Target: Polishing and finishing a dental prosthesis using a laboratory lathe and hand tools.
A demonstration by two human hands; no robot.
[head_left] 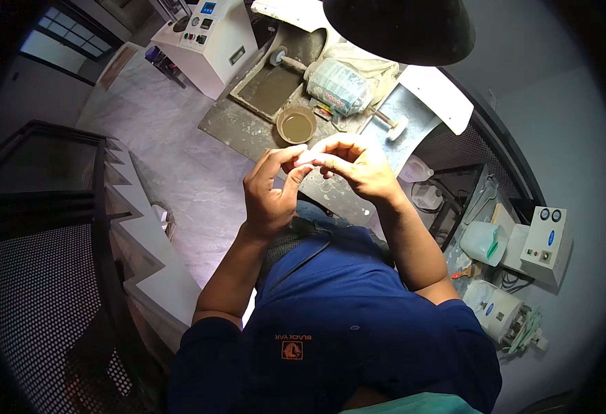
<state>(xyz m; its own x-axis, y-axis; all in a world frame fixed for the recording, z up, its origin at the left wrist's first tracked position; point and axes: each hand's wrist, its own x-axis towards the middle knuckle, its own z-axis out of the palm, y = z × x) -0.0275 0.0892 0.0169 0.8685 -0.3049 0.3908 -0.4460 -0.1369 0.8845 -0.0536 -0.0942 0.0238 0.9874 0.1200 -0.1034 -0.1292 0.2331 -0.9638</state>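
Observation:
My left hand (273, 188) and my right hand (360, 168) meet over the worktable, fingertips closed on a small pale pink piece (306, 158). Its exact shape is partly hidden by the fingers. Beyond them sits a round bowl (296, 127) of murky liquid. Behind it is a bench motor (337, 86) with a wheel (395, 129) on its right spindle, between a muddy tray (251, 103) at left and a metal pan (420, 110) at right.
A black lamp hood (397, 27) hangs overhead. A white machine (206, 52) stands back left. At right are jugs (415, 170), a plastic container (482, 241) and boxy equipment (544, 245). A black mesh barrier (41, 283) and stepped white edge (148, 283) run along my left.

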